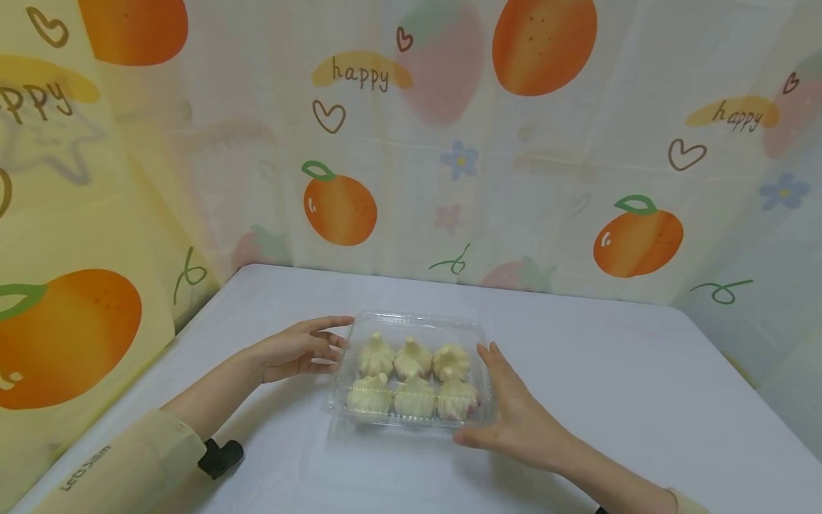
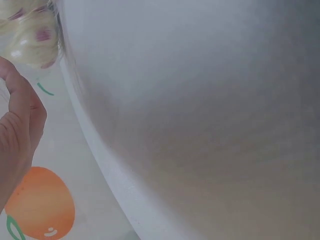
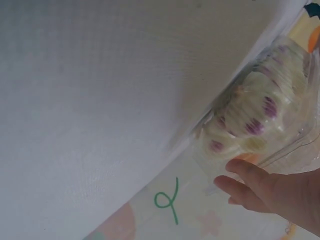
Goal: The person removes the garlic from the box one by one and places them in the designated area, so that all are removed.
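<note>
A clear plastic box (image 1: 420,323) stands on the table between the two hands, and its lid looks closed. Inside are several pale garlic bulbs (image 1: 414,397) in two rows, with purple patches on their sides. At the box's left side is the left hand (image 1: 302,351), its fingers spread loosely and the tips at the wall. The right hand (image 1: 514,414) is at the right side, thumb by the front corner and fingers extended along the edge. In the right wrist view, garlic bulbs (image 3: 252,107) show through the wall beside the fingertips. Whether either hand presses the box cannot be told.
A white-covered table (image 1: 610,400) bears the box. Behind it and at the sides hangs a pale curtain (image 1: 398,185) printed with oranges, hearts and lettering. A black strap piece (image 1: 220,458) is on the left forearm near the sleeve.
</note>
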Action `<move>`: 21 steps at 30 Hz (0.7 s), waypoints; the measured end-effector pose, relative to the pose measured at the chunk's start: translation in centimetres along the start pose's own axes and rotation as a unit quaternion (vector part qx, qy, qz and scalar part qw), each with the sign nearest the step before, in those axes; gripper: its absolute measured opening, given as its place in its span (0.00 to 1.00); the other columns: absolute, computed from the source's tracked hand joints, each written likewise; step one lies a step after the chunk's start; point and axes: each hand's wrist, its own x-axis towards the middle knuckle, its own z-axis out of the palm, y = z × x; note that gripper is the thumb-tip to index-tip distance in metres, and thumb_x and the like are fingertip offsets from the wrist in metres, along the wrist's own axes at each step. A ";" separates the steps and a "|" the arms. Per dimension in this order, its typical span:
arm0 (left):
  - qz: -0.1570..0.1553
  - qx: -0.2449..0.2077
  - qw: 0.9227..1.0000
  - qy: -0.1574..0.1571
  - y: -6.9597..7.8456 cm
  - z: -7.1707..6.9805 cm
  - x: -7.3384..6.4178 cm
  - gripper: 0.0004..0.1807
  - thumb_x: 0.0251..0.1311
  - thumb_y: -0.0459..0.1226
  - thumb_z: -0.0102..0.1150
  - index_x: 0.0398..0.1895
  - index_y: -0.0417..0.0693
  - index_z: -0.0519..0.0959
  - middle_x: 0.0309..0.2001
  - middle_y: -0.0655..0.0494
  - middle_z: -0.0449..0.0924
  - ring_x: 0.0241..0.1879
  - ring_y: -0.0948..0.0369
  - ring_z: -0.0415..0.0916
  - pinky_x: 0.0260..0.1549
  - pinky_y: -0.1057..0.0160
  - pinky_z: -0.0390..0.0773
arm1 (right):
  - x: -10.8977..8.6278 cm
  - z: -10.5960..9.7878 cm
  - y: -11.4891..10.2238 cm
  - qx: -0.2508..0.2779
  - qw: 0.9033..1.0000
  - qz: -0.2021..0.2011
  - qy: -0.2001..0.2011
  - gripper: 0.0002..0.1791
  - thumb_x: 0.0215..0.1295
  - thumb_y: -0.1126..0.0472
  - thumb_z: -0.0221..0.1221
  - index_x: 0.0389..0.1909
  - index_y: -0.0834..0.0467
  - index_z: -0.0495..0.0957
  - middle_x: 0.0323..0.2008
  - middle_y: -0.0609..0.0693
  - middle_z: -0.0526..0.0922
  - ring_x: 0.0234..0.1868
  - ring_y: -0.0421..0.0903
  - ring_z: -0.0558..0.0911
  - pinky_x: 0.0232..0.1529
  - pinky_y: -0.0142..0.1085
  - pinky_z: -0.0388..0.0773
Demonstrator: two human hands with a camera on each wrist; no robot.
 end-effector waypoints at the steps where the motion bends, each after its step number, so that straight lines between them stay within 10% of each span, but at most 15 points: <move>1: 0.000 0.001 1.000 0.001 0.0 0.0 0.0 0.41 0.63 0.29 0.55 0.78 0.45 0.51 0.45 0.55 0.73 0.37 0.65 0.77 0.47 0.67 0.84 | 0.0 0.1 0.0 -0.003 1.000 0.001 0.000 0.70 0.46 0.36 0.73 0.80 0.51 0.36 0.80 0.57 0.30 0.80 0.63 0.39 0.71 0.74 0.49; 21: -0.011 0.054 0.998 0.030 0.0 0.2 0.4 0.46 0.57 0.29 0.62 0.77 0.48 0.53 0.44 0.55 0.73 0.37 0.63 0.78 0.43 0.66 0.84 | 0.5 1.1 -0.6 0.000 0.999 0.022 0.039 0.74 0.45 0.39 0.74 0.79 0.58 0.32 0.80 0.64 0.35 0.79 0.64 0.43 0.75 0.66 0.50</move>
